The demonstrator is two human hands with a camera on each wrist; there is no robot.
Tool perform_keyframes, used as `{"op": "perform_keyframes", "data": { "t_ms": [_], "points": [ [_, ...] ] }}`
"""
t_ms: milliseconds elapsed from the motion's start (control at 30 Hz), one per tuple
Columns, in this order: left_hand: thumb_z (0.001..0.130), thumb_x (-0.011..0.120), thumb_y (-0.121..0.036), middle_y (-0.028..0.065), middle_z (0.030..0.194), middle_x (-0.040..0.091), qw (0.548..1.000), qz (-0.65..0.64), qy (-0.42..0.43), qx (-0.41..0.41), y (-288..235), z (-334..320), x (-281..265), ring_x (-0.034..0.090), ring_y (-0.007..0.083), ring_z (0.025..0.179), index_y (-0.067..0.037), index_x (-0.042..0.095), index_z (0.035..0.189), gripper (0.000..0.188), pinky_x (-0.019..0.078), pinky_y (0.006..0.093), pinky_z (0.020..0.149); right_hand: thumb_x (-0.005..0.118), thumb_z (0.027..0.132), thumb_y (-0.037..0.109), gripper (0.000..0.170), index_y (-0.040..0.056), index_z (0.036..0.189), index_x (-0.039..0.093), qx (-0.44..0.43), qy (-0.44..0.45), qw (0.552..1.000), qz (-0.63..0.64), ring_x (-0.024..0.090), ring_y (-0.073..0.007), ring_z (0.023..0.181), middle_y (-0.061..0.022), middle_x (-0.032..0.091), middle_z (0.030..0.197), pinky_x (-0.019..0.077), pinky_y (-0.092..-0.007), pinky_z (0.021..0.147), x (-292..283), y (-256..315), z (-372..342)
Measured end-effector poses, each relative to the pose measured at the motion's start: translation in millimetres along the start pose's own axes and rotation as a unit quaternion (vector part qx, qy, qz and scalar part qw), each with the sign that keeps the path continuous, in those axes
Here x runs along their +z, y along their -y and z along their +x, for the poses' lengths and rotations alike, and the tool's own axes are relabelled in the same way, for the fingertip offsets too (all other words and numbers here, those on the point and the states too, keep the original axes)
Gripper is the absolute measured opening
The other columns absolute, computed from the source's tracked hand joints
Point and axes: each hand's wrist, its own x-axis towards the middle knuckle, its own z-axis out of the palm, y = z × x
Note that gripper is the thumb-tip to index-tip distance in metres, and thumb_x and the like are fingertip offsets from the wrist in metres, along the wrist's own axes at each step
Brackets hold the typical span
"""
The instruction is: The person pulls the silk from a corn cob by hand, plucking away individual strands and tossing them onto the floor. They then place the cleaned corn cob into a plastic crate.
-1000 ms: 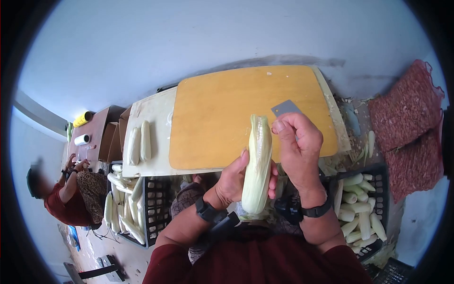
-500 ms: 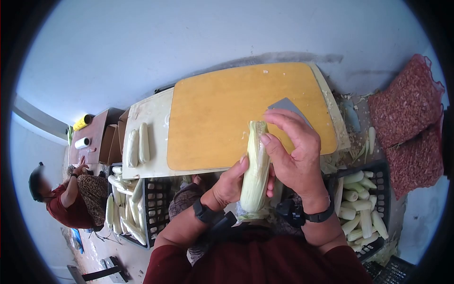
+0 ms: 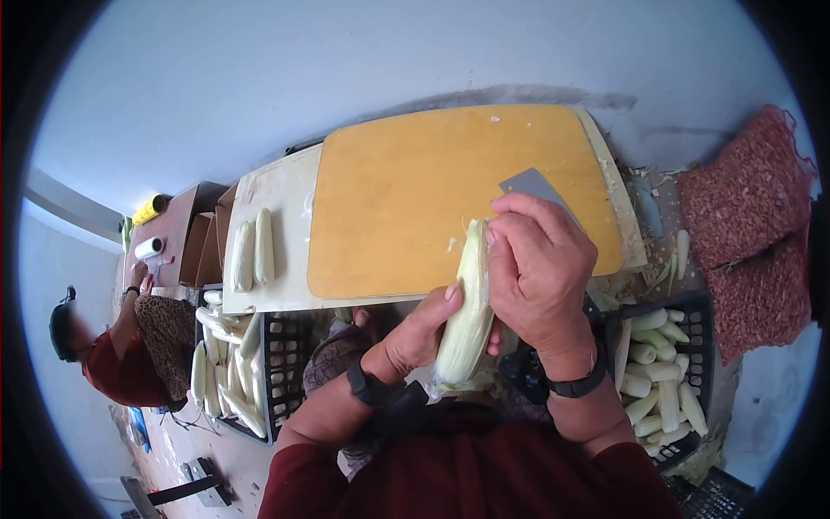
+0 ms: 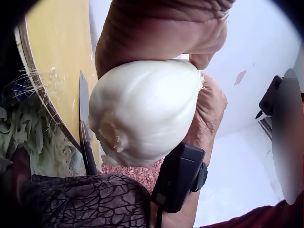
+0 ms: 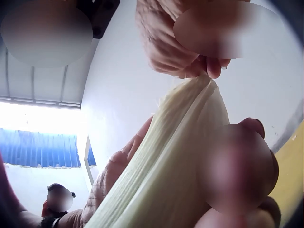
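An ear of corn in pale green husk is held upright, slightly tilted, in front of the table edge. My left hand grips it round its lower half, thumb along the near side. At the top end, my right hand pinches the husk tip between thumb and curled fingers. The left wrist view shows the smooth white base of the corn with its cut stem. In the right wrist view the husk leaves run together to the pinched tip. A cleaver lies on the yellow board, partly behind my right hand.
The yellow board covers much of the table; two ears lie at its left. Crates of corn stand left and right. Red mesh sacks are stacked at far right. Another person sits at left.
My right hand has gone from beside the tip, through opened fingers over it, to pinching it. The strip of kernels visible earlier is now out of sight. The ear tilts a little more.
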Motion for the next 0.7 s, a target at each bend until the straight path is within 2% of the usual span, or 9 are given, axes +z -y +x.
{"op": "perform_keyframes", "data": {
  "t_ms": [67,267,367,433,500,567,633,700],
  "points": [
    [0.088,0.045,-0.058,0.0145,0.088,0.059,1.000,0.000,-0.016,0.012,-3,-1,6,0.062,0.0228,0.078,0.001,0.048,0.114,0.065,0.0509,0.0347,0.075,0.059,0.066,-0.010,0.014,0.0003,0.076,0.058,-0.008,-0.007,1.000,-0.009,0.060,-0.0276,0.070,-0.0114,0.062,0.084,0.0489,-0.0342,0.061,1,1,0],
    [0.087,0.048,-0.058,0.0148,0.088,0.059,0.999,-0.022,-0.014,0.019,-5,0,5,0.061,0.0236,0.079,0.001,0.049,0.115,0.065,0.0510,0.0350,0.075,0.054,0.066,-0.011,0.017,-0.0014,0.080,0.055,-0.007,-0.037,0.999,0.034,0.060,-0.0280,0.070,-0.0135,0.061,0.082,0.0482,-0.0325,0.061,3,-5,-1],
    [0.086,0.049,-0.058,0.0150,0.088,0.060,0.999,-0.036,-0.009,0.018,-5,0,4,0.061,0.0246,0.079,0.001,0.050,0.113,0.065,0.0511,0.0360,0.076,0.054,0.067,-0.009,0.016,0.0000,0.080,0.054,0.003,-0.071,0.992,0.102,0.058,-0.0289,0.066,-0.0129,0.059,0.079,0.0480,-0.0332,0.059,2,-6,-1],
    [0.086,0.050,-0.058,0.0154,0.088,0.060,0.999,-0.045,-0.015,0.017,-4,0,4,0.061,0.0252,0.079,0.001,0.050,0.112,0.064,0.0512,0.0366,0.076,0.049,0.079,-0.008,0.007,-0.0022,0.080,0.053,0.090,-0.061,0.982,0.156,0.058,-0.0158,0.073,-0.0113,0.061,0.082,0.0460,-0.0270,0.065,-3,-3,-2],
    [0.086,0.050,-0.058,0.0158,0.088,0.060,0.998,-0.053,-0.022,0.015,-3,0,3,0.062,0.0259,0.079,0.001,0.051,0.112,0.064,0.0512,0.0373,0.076,0.048,0.081,-0.007,0.007,-0.0022,0.080,0.053,0.110,-0.063,0.971,0.203,0.056,-0.0135,0.073,-0.0104,0.061,0.082,0.0452,-0.0257,0.065,-4,-4,-3],
    [0.086,0.050,-0.058,0.0167,0.088,0.060,0.998,-0.060,0.006,0.013,-2,2,-1,0.062,0.0267,0.079,0.002,0.051,0.112,0.065,0.0513,0.0382,0.076,0.048,0.082,-0.007,0.008,-0.0022,0.079,0.053,0.131,-0.066,0.957,0.248,0.055,-0.0112,0.074,-0.0096,0.061,0.081,0.0445,-0.0244,0.066,-8,-5,-4],
    [0.086,0.050,-0.058,0.0172,0.088,0.060,0.998,-0.060,0.007,0.015,-2,2,-2,0.062,0.0271,0.080,0.002,0.050,0.113,0.065,0.0513,0.0383,0.076,0.056,0.080,-0.003,0.002,-0.0025,0.082,0.056,0.138,0.039,0.921,0.363,0.058,-0.0129,0.066,-0.0096,0.062,0.077,0.0463,-0.0267,0.061,-19,-6,-1],
    [0.086,0.050,-0.058,0.0176,0.088,0.060,0.998,-0.059,0.008,0.017,-2,3,-2,0.062,0.0274,0.080,0.002,0.050,0.113,0.065,0.0514,0.0384,0.076,0.058,0.081,-0.001,0.003,-0.0024,0.082,0.056,0.158,0.052,0.922,0.348,0.058,-0.0124,0.065,-0.0091,0.061,0.076,0.0469,-0.0263,0.062,-22,-1,-5]
  ]
}}
